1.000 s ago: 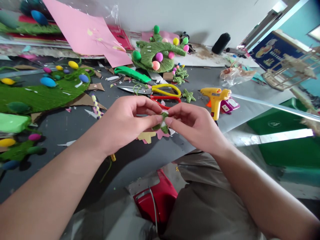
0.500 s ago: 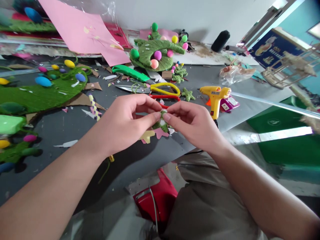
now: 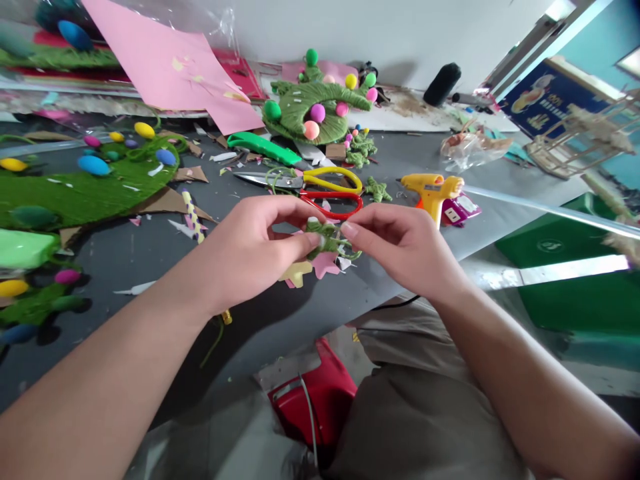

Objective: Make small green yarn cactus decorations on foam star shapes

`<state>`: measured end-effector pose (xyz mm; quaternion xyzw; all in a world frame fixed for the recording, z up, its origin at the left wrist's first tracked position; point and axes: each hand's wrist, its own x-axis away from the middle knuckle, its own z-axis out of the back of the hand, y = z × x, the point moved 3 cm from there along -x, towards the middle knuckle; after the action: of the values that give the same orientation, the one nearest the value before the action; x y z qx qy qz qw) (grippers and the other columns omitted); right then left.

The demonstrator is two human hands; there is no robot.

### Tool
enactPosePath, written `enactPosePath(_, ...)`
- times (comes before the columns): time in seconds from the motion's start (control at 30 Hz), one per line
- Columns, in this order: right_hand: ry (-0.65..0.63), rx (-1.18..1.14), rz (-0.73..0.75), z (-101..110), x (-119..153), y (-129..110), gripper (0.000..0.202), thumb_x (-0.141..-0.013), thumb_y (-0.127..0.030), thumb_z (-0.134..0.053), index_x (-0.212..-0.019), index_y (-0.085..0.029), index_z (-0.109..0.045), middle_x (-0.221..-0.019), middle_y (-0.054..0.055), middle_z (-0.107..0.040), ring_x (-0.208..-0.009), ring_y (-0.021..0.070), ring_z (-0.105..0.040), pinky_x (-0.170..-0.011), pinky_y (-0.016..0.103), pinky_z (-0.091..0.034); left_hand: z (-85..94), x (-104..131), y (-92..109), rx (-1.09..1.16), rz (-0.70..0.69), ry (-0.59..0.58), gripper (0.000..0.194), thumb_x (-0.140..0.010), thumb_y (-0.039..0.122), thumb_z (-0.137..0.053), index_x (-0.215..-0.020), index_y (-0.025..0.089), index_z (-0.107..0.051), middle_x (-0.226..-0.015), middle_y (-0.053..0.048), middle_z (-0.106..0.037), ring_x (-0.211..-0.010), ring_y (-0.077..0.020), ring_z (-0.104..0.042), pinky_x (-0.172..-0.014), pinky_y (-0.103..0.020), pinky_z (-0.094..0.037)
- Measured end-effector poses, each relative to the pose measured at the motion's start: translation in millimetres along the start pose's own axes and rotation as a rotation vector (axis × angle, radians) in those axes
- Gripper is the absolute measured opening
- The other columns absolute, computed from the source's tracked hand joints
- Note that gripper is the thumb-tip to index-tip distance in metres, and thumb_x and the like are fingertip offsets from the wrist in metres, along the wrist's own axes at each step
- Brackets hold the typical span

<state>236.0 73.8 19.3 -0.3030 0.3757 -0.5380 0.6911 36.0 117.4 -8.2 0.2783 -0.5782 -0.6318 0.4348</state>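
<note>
Between thumb and fingers, my left hand point(image 3: 257, 250) grips a small star point(image 3: 325, 235) wrapped in green yarn, with a bit of white showing at one tip. My right hand point(image 3: 403, 243) is just to its right, thumb and forefinger pinched on the green yarn point(image 3: 354, 255) that trails from the star. Below the held star lie a pink paper star point(image 3: 325, 265) and a yellow paper star point(image 3: 299, 273). Scissors point(image 3: 333, 199) with yellow and red handles rest behind my hands, beside a finished green yarn star point(image 3: 379, 189).
A yellow glue gun point(image 3: 431, 189) stands right of the scissors. Behind them lie a green utility knife point(image 3: 264, 148) and a green yarn-wrapped shape point(image 3: 295, 110) with coloured balls. A large green piece point(image 3: 100, 190) fills the left side. Paper scraps litter the grey table point(image 3: 280, 320).
My right hand has moved slightly right, away from the star, with yarn now showing between the hands. The star has turned in my left hand, showing more of its green wrapping.
</note>
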Motion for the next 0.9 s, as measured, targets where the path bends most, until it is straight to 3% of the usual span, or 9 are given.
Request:
enactPosePath(0.23, 0.026, 0.034, 0.052, -5, 5, -8, 0.007, -0.091, -0.021, -0.074, -0.087, -0.017, -0.076, -0.081, 0.001, -0.075, -0.073, 0.0124, -0.063, -0.065, 0.026, -0.049, 1.5, -3, 1, -0.018, -0.022, 0.063, 0.025, -0.079, 0.034, -0.085, -0.101, 0.024, -0.078, -0.095, -0.003, -0.08, -0.089, -0.0215, -0.076, -0.066, -0.026, -0.058)
enactPosePath(0.37, 0.038, 0.074, 0.048, -9, 5, -6, 0.006, -0.091, -0.021, -0.073, -0.087, -0.017, -0.075, -0.081, 0.002, -0.075, -0.074, 0.0133, -0.062, -0.064, 0.027, -0.049, 0.3, -2, -1, 0.086, 0.059, 0.036, 0.032, -0.08, 0.033, -0.084, -0.11, 0.024, -0.074, -0.09, -0.005, -0.079, -0.084, -0.0242, -0.078, -0.06, -0.027, -0.057)
enactPosePath(0.53, 0.064, 0.109, 0.051, -11, 5, -5, 0.007, -0.091, -0.021, -0.072, -0.086, -0.017, -0.075, -0.078, 0.001, -0.074, -0.07, 0.0124, -0.061, -0.059, 0.026, -0.046, -4.2, 0, 4, 0.177, 0.036, 0.017, 0.033, -0.078, 0.029, -0.085, -0.109, 0.024, -0.077, -0.105, -0.004, -0.081, -0.093, -0.0232, -0.078, -0.072, -0.027, -0.061)
enactPosePath(0.67, 0.085, 0.121, 0.075, -13, 6, -8, 0.004, -0.089, -0.018, -0.073, -0.085, -0.017, -0.074, -0.077, 0.0, -0.073, -0.068, 0.0113, -0.058, -0.059, 0.026, -0.044, -7.1, 1, 6, 0.23, 0.059, -0.03, 0.03, -0.08, 0.031, -0.085, -0.107, 0.021, -0.076, -0.096, -0.006, -0.08, -0.088, -0.0244, -0.078, -0.07, -0.03, -0.062)
enactPosePath(0.8, 0.076, 0.101, 0.069, -14, 7, -8, 0.003, -0.088, -0.017, -0.072, -0.087, -0.018, -0.074, -0.08, 0.0, -0.073, -0.069, 0.0117, -0.058, -0.06, 0.026, -0.046, -6.6, 1, 6, 0.282, 0.056, -0.037, 0.028, -0.081, 0.03, -0.085, -0.105, 0.019, -0.075, -0.096, -0.007, -0.079, -0.085, -0.0219, -0.078, -0.077, -0.032, -0.064)
enactPosePath(0.9, 0.051, 0.072, 0.071, -14, 8, -9, 0.002, -0.088, -0.017, -0.072, -0.089, -0.018, -0.074, -0.081, 0.0, -0.073, -0.068, 0.0119, -0.059, -0.061, 0.027, -0.048, -5.4, 0, 3, 0.273, 0.062, -0.023, 0.024, -0.084, 0.028, -0.083, -0.104, 0.019, -0.074, -0.093, -0.006, -0.078, -0.083, -0.0184, -0.076, -0.072, -0.028, -0.063)
